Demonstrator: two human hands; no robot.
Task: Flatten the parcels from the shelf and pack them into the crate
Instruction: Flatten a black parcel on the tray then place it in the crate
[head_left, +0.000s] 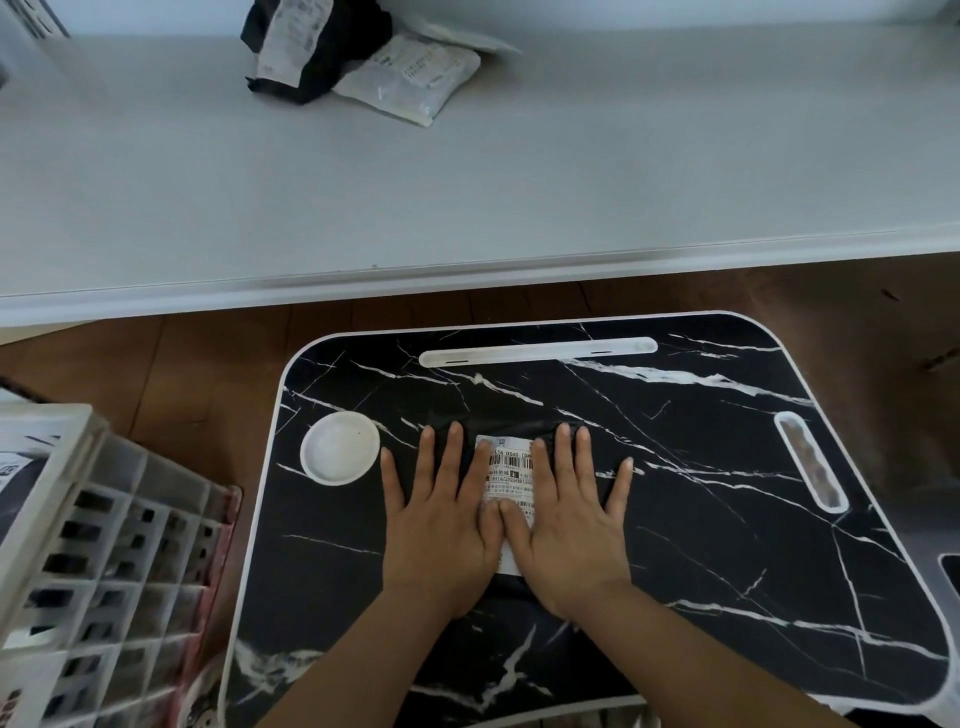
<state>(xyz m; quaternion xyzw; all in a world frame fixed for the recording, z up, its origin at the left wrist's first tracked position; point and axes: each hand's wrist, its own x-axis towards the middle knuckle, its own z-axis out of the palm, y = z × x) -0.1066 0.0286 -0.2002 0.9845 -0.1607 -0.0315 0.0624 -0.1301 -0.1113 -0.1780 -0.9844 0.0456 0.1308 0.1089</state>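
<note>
Black parcel (511, 434) w/ white label lies flat under both my palms on the marble lap table (701, 519); looks soft, light, prob. slippery poly, so I'd lift it by an edge; left hand (441, 525) & right hand (569, 525) pressing, fingers straight, spread, thumbs touching; crate (104, 545) sits left of left hand.
</note>
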